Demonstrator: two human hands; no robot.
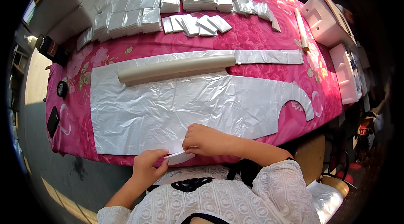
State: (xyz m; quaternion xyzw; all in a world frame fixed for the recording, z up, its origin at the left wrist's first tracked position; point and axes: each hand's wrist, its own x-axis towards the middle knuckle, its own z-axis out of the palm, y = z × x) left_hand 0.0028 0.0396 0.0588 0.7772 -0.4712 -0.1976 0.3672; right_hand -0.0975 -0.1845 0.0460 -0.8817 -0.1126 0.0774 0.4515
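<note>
At the near edge of the pink, flower-patterned surface (248, 34), a small white piece (180, 158) is resting between the person's two hands, in front of the lower border of a silver sheet (168, 116). The left hand (150, 164) is pinching the piece's left end between thumb and forefinger; the right hand (205, 140) is curling its fingers inward and appears to be gripping the far right end, though its fingertips are partly hiding that contact. The white piece is looking thin and very light, smooth-faced and probably flexible, so it is likely bending or creasing under a hard squeeze; a fold or layered edge seems to be running along its top, but I cannot tell which. A light pinch at each short end should be suiting it best, keeping the middle flat. The silver sheet is lying spread out and wrinkled, looking soft, slippery and easily creased, so its straight outer borders would be making better holds than its narrow curved strip at the right. A pale roll (176, 69) is lying across its far part, perhaps weighing it down, while silver packets (126, 21) are standing in stacks beyond.
</note>
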